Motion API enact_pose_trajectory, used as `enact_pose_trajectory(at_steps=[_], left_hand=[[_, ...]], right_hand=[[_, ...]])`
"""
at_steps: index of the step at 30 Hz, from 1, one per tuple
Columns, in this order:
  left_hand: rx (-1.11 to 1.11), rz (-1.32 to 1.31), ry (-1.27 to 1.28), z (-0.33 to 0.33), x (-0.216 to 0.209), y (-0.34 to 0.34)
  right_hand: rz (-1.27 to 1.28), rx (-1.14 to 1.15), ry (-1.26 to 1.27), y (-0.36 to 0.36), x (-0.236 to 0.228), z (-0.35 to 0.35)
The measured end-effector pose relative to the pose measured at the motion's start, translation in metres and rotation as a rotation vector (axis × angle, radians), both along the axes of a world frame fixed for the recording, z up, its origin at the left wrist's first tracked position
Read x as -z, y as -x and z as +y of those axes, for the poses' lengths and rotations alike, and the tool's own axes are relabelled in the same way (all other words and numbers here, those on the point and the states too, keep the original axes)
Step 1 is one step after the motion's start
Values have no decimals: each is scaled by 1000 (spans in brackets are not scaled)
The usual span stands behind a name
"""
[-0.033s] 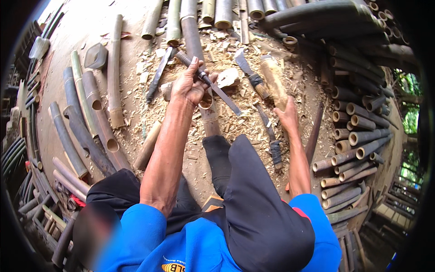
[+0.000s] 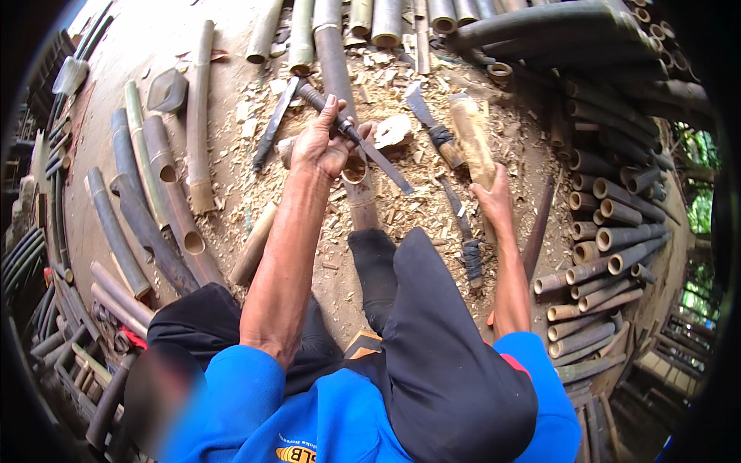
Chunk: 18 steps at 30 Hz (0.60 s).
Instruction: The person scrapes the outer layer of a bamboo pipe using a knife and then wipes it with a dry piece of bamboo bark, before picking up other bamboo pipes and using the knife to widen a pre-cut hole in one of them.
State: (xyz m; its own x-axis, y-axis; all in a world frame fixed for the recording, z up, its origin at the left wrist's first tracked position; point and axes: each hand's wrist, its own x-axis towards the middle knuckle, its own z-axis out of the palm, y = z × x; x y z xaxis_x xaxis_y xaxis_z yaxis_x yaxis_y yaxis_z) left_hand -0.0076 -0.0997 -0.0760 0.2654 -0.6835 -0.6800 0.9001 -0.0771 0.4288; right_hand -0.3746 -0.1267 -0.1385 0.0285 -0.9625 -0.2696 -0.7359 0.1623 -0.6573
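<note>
My left hand [image 2: 332, 147] is closed around a chisel [image 2: 386, 168], its flat metal blade slanting down to the right and its handle up to the left. Below the hand runs a brown bamboo pole [image 2: 361, 207] with an oval hole cut in its upper side. The blade is over the pole, but I cannot tell whether it touches. My right hand [image 2: 495, 198] grips the lower end of a pale, worn wooden club [image 2: 472, 139], held apart from the pole. My dark-clad leg [image 2: 369, 251] covers the pole's near end.
Wood chips litter the ground. A dark-handled knife [image 2: 275, 127] lies left of the pole; a cleaver-like blade [image 2: 432, 127] and a cord-wrapped knife [image 2: 463, 235] lie right. Cut bamboo poles [image 2: 201, 123] line the left side, and a bamboo stack [image 2: 610, 235] stands at right.
The whole view has shifted slightly. Both hands keep nearly the same pose and the same hold on the chisel and the wooden club.
</note>
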Motion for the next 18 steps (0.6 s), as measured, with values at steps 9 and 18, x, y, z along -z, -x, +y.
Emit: enact_pose_trajectory(at_steps=[9,18], left_hand=[[279,-896,35,14,-68,52],[849,-1811,479,39,1,127]], right_hand=[[-1082,140,-409,-17,-63,88],[-1112,367,-197,-14,-82,141]])
